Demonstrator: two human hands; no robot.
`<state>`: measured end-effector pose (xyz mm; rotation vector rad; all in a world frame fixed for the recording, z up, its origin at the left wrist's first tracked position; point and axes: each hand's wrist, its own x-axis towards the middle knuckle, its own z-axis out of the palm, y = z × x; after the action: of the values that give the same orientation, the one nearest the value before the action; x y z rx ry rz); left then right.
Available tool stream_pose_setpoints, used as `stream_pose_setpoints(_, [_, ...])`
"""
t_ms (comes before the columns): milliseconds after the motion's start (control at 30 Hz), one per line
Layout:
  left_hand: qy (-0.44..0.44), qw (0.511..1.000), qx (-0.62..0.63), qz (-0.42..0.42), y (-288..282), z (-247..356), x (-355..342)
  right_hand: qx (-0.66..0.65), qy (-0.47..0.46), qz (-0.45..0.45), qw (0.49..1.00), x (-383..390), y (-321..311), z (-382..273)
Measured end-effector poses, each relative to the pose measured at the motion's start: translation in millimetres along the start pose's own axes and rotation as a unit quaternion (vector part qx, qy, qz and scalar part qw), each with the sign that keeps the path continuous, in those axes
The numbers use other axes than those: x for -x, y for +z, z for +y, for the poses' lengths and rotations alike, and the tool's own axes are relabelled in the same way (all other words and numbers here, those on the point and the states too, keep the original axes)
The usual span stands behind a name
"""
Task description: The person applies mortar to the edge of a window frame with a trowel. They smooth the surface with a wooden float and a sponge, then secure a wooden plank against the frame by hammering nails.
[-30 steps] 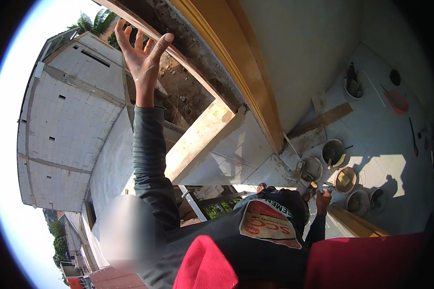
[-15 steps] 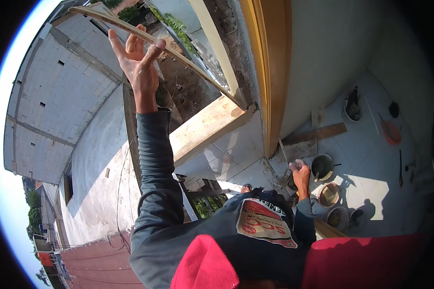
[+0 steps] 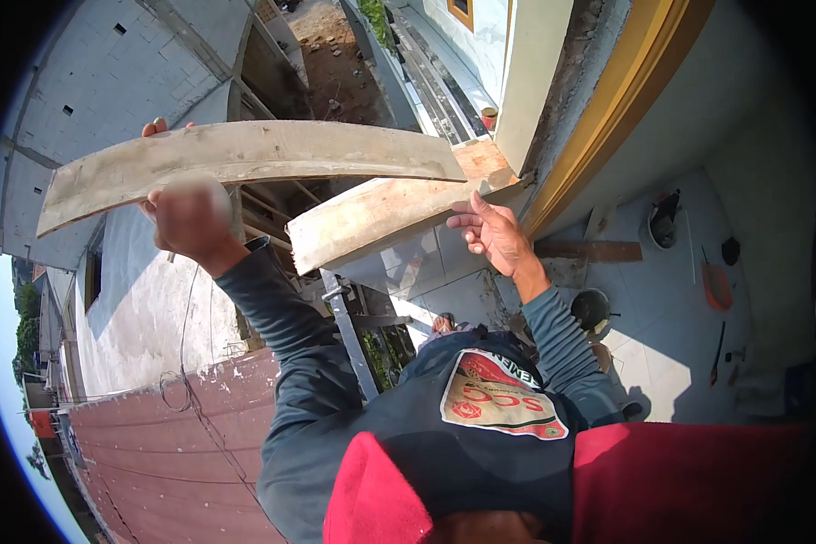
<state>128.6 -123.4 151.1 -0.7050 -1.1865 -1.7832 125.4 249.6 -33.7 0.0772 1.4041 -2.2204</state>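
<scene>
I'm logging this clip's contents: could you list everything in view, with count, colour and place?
held plank: 1, grey-brown, upper left
board: 1, pale, upper centre
frame: 1, yellow-brown, upper right
floor plank: 1, brown, right of centre
buckets: 2 clear, white and dark, right
basin: 1, orange, far right
stick: 1, dark, below the basin
block wall: 1, grey, upper left
ridged surface: 1, red-brown, lower left
metal bars: count unclear, grey, below the board
cloth: 2 patches, red, lower edge
shirt: 1, dark, lower centre
left hand: 1, gripping the held plank
right hand: 1, open, near the board
</scene>
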Motion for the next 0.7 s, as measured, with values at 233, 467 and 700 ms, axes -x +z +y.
stream_pose_setpoints(233, [-0.018, 0.992, 0.119, 0.038, -68.3, 1.0, 37.5, -0.154, -0.193, -0.010, 0.969, -4.0, 65.1, -50.8])
stream_pose_setpoints(467, [-0.065, 0.961, 0.234, 0.130, -56.2, -58.2, 75.3, 0.055, -0.506, 0.076, 0.857, 35.9, 127.8, -185.4])
stream_pose_setpoints(700, [-0.439, 0.880, 0.091, -0.158, 50.9, -97.4, 116.0, 0.307, -0.713, 0.115, 0.620, 83.5, 142.5, -317.7])
